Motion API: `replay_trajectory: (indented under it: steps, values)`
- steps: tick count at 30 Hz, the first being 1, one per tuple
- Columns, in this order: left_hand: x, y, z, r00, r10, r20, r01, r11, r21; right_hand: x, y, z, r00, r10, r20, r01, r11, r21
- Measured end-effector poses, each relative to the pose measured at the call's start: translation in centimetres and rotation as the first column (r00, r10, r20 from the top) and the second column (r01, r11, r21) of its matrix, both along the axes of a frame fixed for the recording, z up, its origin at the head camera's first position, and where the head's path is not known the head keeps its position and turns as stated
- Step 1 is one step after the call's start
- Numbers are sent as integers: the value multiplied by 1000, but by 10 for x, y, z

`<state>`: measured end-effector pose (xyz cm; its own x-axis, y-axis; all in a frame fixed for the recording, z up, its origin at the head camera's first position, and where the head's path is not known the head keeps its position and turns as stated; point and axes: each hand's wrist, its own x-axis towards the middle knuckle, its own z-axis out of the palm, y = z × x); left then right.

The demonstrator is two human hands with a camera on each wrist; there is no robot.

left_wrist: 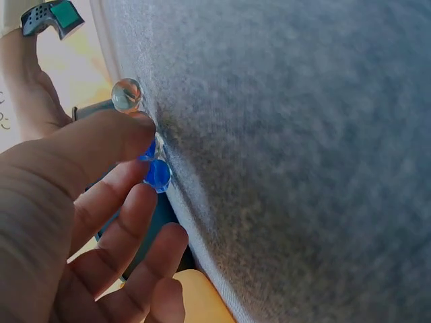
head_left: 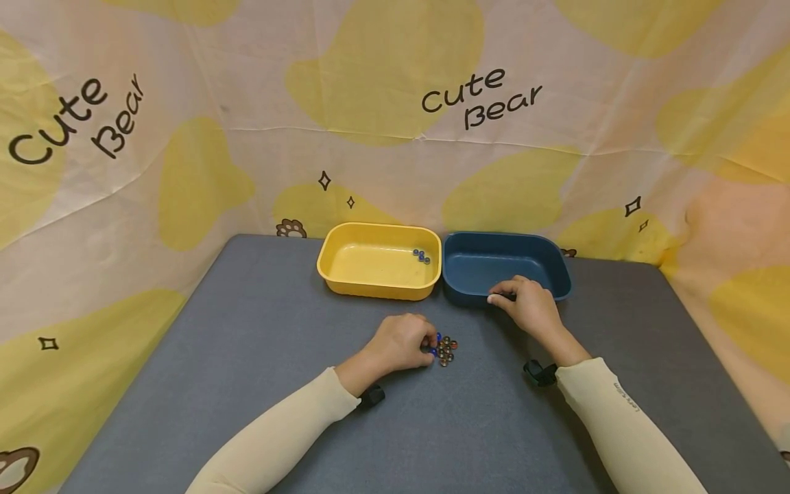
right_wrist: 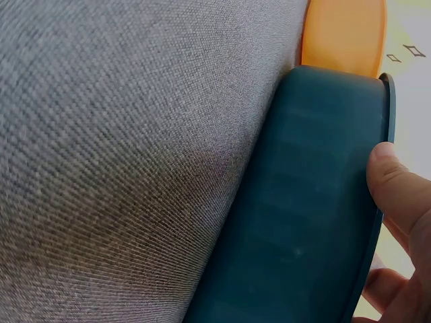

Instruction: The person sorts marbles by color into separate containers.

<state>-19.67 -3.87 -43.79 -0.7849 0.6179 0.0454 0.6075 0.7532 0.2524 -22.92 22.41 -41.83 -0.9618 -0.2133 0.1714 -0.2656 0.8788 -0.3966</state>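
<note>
A small cluster of glass marbles point(head_left: 445, 351), several amber-brown and a few blue, lies on the grey table. At its left edge is my left hand point(head_left: 401, 342), thumb and index finger bent and spread apart around a blue marble point(head_left: 433, 352). In the left wrist view, blue marbles point(left_wrist: 158, 175) show just past the fingertips, and a clear marble point(left_wrist: 126, 95) sits beyond the thumb. My right hand point(head_left: 532, 309) grips the front rim of the dark blue tub point(head_left: 463, 291), thumb point(right_wrist: 385, 165) against the outer side and fingers over the rim.
To the left of the blue tub, nearly touching it, stands a yellow tub point(head_left: 370, 287) with several blue marbles point(head_left: 422, 257) in its right part. Behind both tubs hangs a printed cloth point(head_left: 382, 75). The grey table point(head_left: 247, 343) stretches to both sides.
</note>
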Motion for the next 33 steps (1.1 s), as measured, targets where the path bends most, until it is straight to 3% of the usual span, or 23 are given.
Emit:
replay_trajectory:
  steps: [21, 33]
  values:
    - [-4, -7, 12, 999, -22, -43, 23, 1000, 11, 1, 1, -1, 1000, 6, -8, -6, 1000, -8]
    - [-8, -14, 21, 1000, 8, 0, -8, 999, 31, 0, 3, -3, 1000, 23, -11, -23, 1000, -13]
